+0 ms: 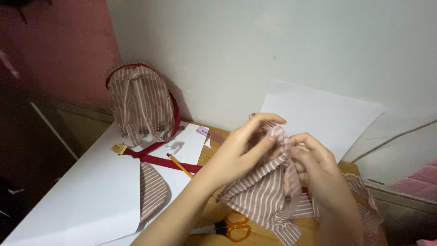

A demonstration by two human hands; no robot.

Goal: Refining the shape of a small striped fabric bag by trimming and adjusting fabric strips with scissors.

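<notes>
Both hands met over the middle of the table, working a bunched piece of striped cloth in brown and white. The left hand was closed on the upper fold of the cloth, thumb and fingers pinching it from the side, likely to hold the edge steady. The right hand gripped the same fold from the opposite side, fingers curled in toward the left hand, so that the gathered part sat between the two hands while the rest of the cloth hung down below them onto the wooden table. That slack seemed left loose so that only the short stretch between the fingers stayed taut.

Just under the left wrist lay a pair of scissors with orange handles, close enough to be reached. Out beyond the left hand a pencil rested on a big white sheet, across a dark red strap. A curved cut piece of the same striped cloth lay near the forearm. Farther off on that side a small striped backpack stood upright against the wall. Beyond the right hand another white sheet leaned against the wall.
</notes>
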